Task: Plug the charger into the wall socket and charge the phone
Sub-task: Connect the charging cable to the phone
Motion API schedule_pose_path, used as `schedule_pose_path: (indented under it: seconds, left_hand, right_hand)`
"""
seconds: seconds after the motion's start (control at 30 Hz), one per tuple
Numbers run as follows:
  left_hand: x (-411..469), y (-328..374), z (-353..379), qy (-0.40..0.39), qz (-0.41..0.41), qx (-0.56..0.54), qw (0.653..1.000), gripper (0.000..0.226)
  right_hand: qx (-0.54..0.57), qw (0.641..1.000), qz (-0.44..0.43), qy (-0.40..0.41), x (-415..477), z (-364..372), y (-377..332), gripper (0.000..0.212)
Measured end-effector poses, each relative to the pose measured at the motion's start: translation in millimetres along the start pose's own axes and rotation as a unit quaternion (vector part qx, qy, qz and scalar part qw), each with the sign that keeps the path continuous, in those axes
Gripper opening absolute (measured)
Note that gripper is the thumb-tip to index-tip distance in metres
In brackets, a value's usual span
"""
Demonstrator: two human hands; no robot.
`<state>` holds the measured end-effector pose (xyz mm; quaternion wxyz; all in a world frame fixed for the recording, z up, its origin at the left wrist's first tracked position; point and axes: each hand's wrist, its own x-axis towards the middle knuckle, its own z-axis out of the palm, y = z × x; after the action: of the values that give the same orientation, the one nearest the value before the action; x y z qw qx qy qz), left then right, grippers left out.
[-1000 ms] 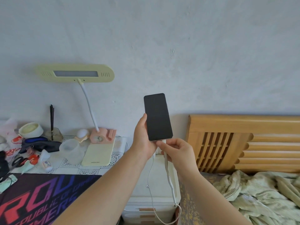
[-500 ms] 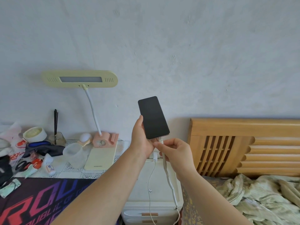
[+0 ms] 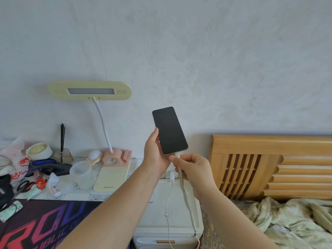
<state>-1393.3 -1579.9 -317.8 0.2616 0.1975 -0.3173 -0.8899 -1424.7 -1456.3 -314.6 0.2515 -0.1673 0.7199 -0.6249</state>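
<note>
My left hand [image 3: 154, 153] holds a phone [image 3: 169, 130] upright in front of the wall, its dark screen facing me. My right hand [image 3: 193, 168] pinches the white charger cable [image 3: 186, 200] right at its connector, which sits at the phone's bottom edge. The cable hangs down from my fingers over a white storage box [image 3: 177, 221]. A white plug [image 3: 171, 175] shows low at the wall behind my hands, with a thinner white wire running down from it; the socket itself is hidden.
A desk on the left carries a yellow lamp [image 3: 89, 91], a pink clock base [image 3: 115, 158], a plastic cup [image 3: 83, 174], a bowl and small clutter, plus a dark printed mat [image 3: 41, 223]. A wooden headboard [image 3: 269, 166] and rumpled bedding [image 3: 291, 220] fill the right.
The phone has tilted with its top leaning left, and my right hand has brought the cable connector up against its bottom edge. The view has shifted slightly upward.
</note>
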Motion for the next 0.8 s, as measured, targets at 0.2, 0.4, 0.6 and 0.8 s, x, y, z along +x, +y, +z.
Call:
schedule_pose_path:
  seconds: [0.2,0.4,0.6,0.8]
  left_hand:
    - [5.4,4.4,5.0,-0.019,-0.006,0.052,0.998,0.037]
    - [9.4,4.4,9.0,-0.02,-0.014,0.077,0.997,0.041]
    - [9.9,5.7,18.5,-0.038,-0.022,0.116,0.992,0.038]
    - [9.6,1.4,20.5,-0.045,-0.034,0.099,0.993,0.04]
  right_hand:
    - [0.004,1.0,0.004,-0.001,1.5,-0.6,1.7,0.021]
    - [0.022,1.0,0.0,0.01,3.1,-0.5,1.9,0.022]
    - [0.046,0.999,-0.01,0.027,7.3,-2.3,5.0,0.025]
    - [0.057,0.998,-0.011,0.018,7.9,-10.8,8.8,0.028]
